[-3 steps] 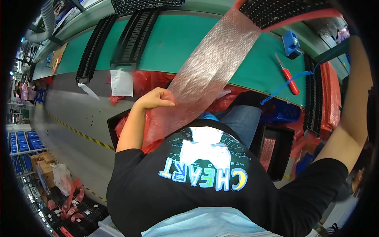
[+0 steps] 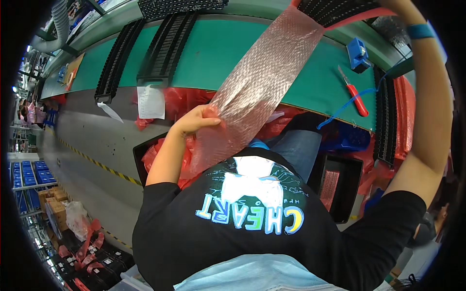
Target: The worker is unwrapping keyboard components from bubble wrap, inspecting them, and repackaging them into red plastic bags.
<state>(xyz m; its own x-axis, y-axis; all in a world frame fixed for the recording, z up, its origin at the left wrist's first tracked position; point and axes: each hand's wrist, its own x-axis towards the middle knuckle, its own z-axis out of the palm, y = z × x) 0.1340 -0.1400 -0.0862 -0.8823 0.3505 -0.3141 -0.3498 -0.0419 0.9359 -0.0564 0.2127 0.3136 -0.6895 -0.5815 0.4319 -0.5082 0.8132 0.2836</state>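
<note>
My left hand (image 2: 196, 121) is shut on the lower end of a long strip of pinkish bubble wrap (image 2: 262, 82), just below the front edge of the green bench (image 2: 218, 48). The strip runs up and to the right across the bench, its upper end meeting a red edge near the top of the picture. My right arm reaches up along the right side, with a blue wristband (image 2: 420, 31) on it. Only the heel of my right hand (image 2: 402, 7) shows at the top rim, and its fingers are cut off.
Black ribbed trays (image 2: 165, 46) lie on the bench, with more at the top and the right. A red-handled tool (image 2: 357, 99) and a small blue box (image 2: 358, 52) lie to the right. Black bins (image 2: 342, 186) with red bags stand below the bench. Paper sheets (image 2: 150, 103) hang from its edge.
</note>
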